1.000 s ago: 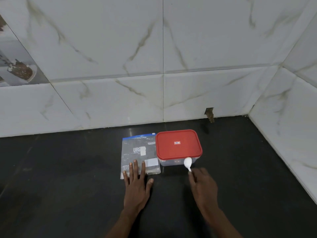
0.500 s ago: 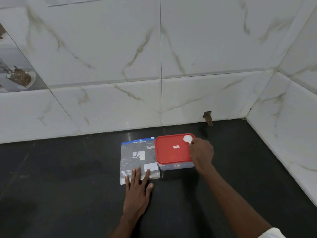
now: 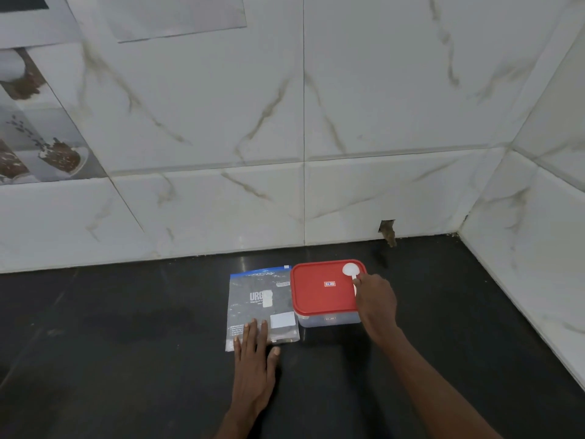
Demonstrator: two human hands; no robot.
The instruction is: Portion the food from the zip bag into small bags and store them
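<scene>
A clear zip bag [image 3: 261,304] with a blue top strip lies flat on the black counter [image 3: 126,359]. Right beside it stands a clear plastic box with a red lid [image 3: 319,289]. My left hand [image 3: 253,359] rests flat, fingers apart, its fingertips on the bag's near edge. My right hand [image 3: 375,304] reaches over the right side of the lid and holds the handle of a white plastic spoon [image 3: 350,270], whose bowl lies on the lid's far right corner.
White marble-look wall tiles [image 3: 304,122] close off the back and the right side, forming a corner at the right. A small broken hole [image 3: 387,231] sits at the wall's base behind the box. Picture tiles are at the far left.
My right hand carried the white spoon from in front of the box up onto the far right corner of the red lid. My left hand stayed on the bag.
</scene>
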